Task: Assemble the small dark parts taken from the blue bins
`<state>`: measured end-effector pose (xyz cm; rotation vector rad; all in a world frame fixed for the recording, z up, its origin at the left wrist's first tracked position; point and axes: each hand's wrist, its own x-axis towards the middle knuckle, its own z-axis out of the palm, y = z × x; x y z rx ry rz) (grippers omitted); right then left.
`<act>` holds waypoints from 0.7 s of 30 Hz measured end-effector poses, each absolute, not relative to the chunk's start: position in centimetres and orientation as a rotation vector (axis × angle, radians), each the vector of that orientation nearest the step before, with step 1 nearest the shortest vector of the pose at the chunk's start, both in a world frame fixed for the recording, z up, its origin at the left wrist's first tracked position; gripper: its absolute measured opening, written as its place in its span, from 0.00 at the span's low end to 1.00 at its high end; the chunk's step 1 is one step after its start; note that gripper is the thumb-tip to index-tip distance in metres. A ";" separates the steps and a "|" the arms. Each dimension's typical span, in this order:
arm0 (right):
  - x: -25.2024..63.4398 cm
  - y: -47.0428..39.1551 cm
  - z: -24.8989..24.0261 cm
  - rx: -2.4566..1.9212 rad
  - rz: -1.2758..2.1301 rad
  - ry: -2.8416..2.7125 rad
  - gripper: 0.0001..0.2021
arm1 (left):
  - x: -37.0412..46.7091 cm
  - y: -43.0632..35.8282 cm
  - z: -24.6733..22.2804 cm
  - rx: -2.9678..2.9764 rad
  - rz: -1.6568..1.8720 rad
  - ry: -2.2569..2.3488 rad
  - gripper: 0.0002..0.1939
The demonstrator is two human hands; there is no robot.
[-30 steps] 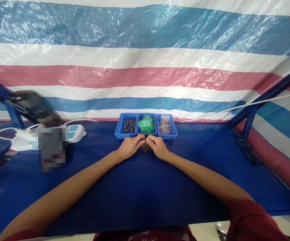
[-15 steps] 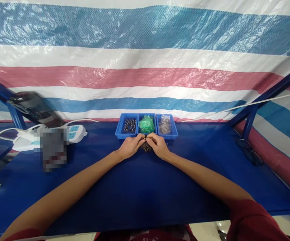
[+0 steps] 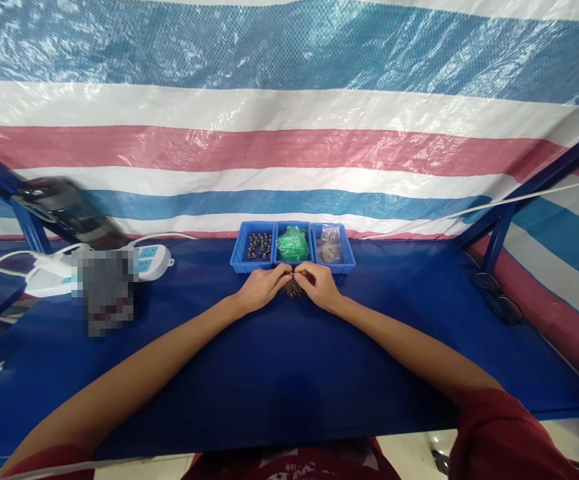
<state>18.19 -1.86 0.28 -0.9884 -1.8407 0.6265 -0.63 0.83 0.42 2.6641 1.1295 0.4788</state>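
My left hand [image 3: 262, 288] and my right hand [image 3: 322, 287] meet fingertip to fingertip at the middle of the blue table, both pinched on something too small to make out. Just below the fingertips lies a little heap of dark and brassy small parts [image 3: 293, 289]. Right behind my hands stand three blue bins side by side. Small dark metal pieces [image 3: 259, 246] are in the left bin [image 3: 239, 257], a green bag [image 3: 292, 245] fills the middle one, and clear bags of greyish pieces [image 3: 329, 245] lie in the right bin [image 3: 348, 257].
A white power strip [image 3: 155, 263] with cables and a blurred-out dark object [image 3: 107, 290] are at the left, a dark bottle [image 3: 72, 210] behind them. Black glasses [image 3: 497, 298] lie at the right. A striped sheet [image 3: 289, 150] hangs along the table's back.
The whole view has shifted slightly, so the table and bins appear a little higher. My hands stay together over the heap, with only slight finger movement.
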 end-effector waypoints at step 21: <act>18.2 -1.1 -0.5 -1.034 0.773 -1.761 0.11 | -0.5 0.9 0.8 2.579 0.497 1.169 0.19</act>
